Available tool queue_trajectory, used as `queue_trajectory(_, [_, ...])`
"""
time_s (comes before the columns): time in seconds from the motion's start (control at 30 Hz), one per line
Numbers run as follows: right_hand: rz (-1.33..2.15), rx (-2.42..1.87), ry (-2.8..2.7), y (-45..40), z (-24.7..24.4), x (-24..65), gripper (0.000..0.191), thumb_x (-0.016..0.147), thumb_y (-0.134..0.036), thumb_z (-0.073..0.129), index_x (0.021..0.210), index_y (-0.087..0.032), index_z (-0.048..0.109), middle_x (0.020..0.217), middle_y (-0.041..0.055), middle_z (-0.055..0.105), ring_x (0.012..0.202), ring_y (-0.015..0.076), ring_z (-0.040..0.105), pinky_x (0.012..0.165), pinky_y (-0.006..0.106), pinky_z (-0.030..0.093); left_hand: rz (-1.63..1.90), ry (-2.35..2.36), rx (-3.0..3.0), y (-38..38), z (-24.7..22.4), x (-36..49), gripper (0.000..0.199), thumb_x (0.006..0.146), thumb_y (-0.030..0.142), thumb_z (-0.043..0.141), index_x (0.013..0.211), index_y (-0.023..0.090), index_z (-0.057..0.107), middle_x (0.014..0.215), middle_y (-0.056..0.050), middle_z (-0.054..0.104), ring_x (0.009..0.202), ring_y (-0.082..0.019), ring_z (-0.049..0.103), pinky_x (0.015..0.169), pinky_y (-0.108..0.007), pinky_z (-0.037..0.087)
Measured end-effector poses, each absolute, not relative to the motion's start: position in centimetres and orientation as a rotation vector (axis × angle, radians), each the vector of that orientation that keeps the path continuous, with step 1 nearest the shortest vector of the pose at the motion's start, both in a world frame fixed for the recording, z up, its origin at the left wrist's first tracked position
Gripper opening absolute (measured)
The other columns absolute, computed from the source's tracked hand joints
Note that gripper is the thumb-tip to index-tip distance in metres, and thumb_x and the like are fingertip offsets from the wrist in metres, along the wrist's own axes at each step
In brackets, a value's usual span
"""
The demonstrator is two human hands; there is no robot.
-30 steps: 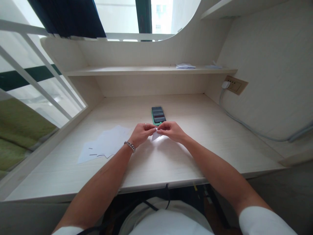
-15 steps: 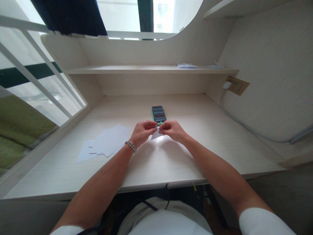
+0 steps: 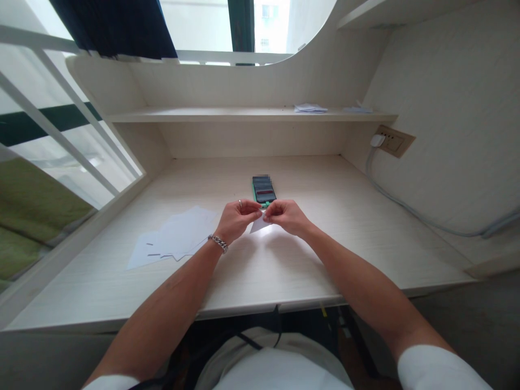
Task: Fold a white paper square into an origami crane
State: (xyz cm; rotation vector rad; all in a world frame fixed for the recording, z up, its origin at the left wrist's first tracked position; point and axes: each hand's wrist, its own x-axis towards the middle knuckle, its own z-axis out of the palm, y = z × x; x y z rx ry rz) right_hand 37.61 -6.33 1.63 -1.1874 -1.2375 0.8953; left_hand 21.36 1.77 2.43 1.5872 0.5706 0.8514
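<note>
A small piece of white paper (image 3: 259,223) is held above the desk between my two hands, its upper part hidden by my fingers. My left hand (image 3: 239,218), with a ring and a chain bracelet, pinches the paper's left side. On its right side, the thumb and fingers of my right hand (image 3: 287,215) are pinched on the same paper. Just beyond my fingertips lies a phone (image 3: 264,188) in a green case, screen up. Whether the paper is folded I cannot tell.
Loose white paper sheets (image 3: 176,233) lie on the desk (image 3: 345,233) at my left. Above the back of the desk, a shelf (image 3: 203,115) bears folded papers (image 3: 310,108). A grey cable (image 3: 400,203) runs from the wall socket (image 3: 395,142) along the right wall.
Hardly anything differs. Both hands keep their pinch on the small paper in the same place, and the phone and sheets lie as before.
</note>
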Motion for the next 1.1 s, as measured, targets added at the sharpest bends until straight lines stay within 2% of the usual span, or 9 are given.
queue_trajectory(0.47, [0.894,-1.186,-1.212,-6.38,1.77,37.4,0.022,0.055,-0.025,0.081,0.063,-0.015,0.064,0.064,0.0005,0.067,0.062,0.013,0.062,0.061,0.026,0.049,0.866,0.549,1.552,1.74,2.45,21.4,0.032,0.058,0.029,0.086,0.083,0.013,0.073,0.078,-0.007,0.075,0.071,-0.017,0.069,0.072,-0.031,0.055])
queue_trajectory(0.63, [0.929,-1.182,-1.201,-6.17,1.31,37.38,0.024,0.054,-0.025,0.082,0.063,-0.015,0.063,0.061,0.0,0.066,0.058,0.0116,0.061,0.057,0.025,0.048,0.861,0.561,1.535,1.79,2.56,21.41,0.035,0.056,0.03,0.087,0.083,0.013,0.073,0.076,-0.007,0.074,0.067,-0.016,0.067,0.066,-0.028,0.053])
queue_trajectory(0.87, [0.985,-1.195,-1.181,-5.95,1.05,37.34,0.033,0.052,-0.033,0.086,0.066,-0.014,0.062,0.059,-0.0004,0.063,0.055,0.0122,0.062,0.054,0.026,0.053,0.856,0.577,1.485,1.8,2.54,21.52,0.035,0.055,0.029,0.086,0.083,0.012,0.073,0.072,-0.006,0.072,0.064,-0.014,0.064,0.063,-0.026,0.05])
queue_trajectory(1.03, [0.972,-1.181,-1.128,-6.14,1.58,37.14,0.039,0.049,-0.037,0.088,0.064,-0.014,0.06,0.057,-0.0007,0.063,0.054,0.0122,0.062,0.053,0.027,0.054,0.818,0.622,1.492,1.4,3.08,21.48,0.04,0.058,0.036,0.084,0.088,0.013,0.072,0.073,-0.006,0.072,0.061,-0.014,0.062,0.056,-0.025,0.046])
queue_trajectory(1.1, [0.961,-1.183,-1.125,-6.15,1.58,37.14,0.04,0.05,-0.038,0.088,0.066,-0.014,0.06,0.058,-0.0006,0.063,0.054,0.0124,0.062,0.053,0.027,0.054,0.751,0.652,1.595,1.33,3.32,21.4,0.036,0.062,0.04,0.082,0.083,0.013,0.073,0.068,-0.005,0.071,0.056,-0.012,0.057,0.051,-0.023,0.041])
